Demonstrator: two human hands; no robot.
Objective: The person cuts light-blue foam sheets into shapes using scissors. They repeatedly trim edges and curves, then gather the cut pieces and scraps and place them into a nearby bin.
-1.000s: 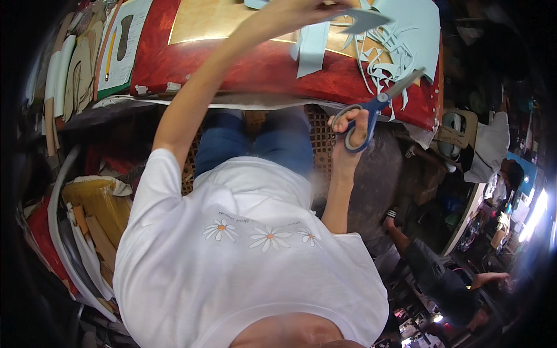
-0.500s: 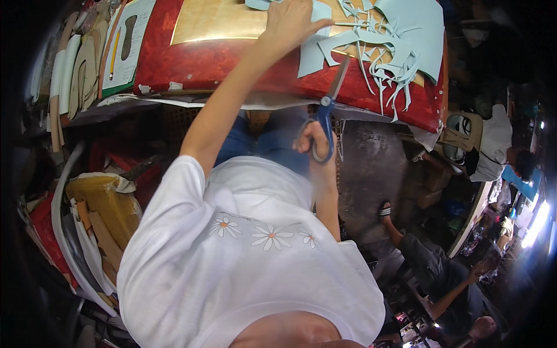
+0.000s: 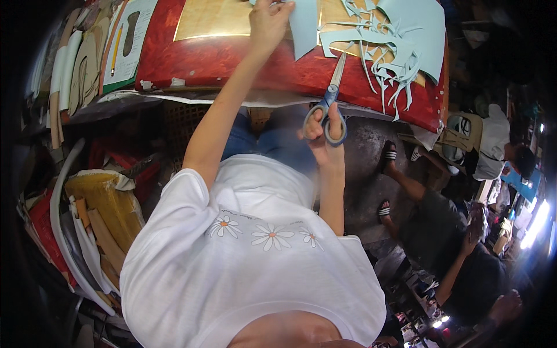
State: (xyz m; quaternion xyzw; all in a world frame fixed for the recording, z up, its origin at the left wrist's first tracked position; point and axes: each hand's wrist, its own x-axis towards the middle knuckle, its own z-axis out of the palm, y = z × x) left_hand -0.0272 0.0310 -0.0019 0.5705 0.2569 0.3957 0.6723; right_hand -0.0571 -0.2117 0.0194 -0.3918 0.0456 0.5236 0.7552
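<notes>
My left hand [image 3: 268, 24] is at the far side, over the red table, its thumb and fingers closed on a light blue sheet piece [image 3: 304, 30]; its fingertips are partly cut off by the top edge. My right hand [image 3: 325, 129] grips a pair of scissors [image 3: 332, 95] with blue-grey handles, fingers through the loops. The blades point away from me toward the table and look nearly closed. Right of the held piece lie a tangle of thin light blue offcuts [image 3: 387, 74] and a larger light blue sheet [image 3: 415, 29].
The red table [image 3: 214, 66] bears a tan board [image 3: 226, 20]. At its left are a paper with a pencil [image 3: 118, 49] and a dark sole-shaped template [image 3: 130, 36], beside stacked material rolls [image 3: 61, 75]. Another person [image 3: 432, 226] sits at right, sandalled feet on the floor.
My left hand has shifted left with the light blue piece, away from the offcuts. The scissors have turned more upright in my right hand. The person at right has moved a foot into view.
</notes>
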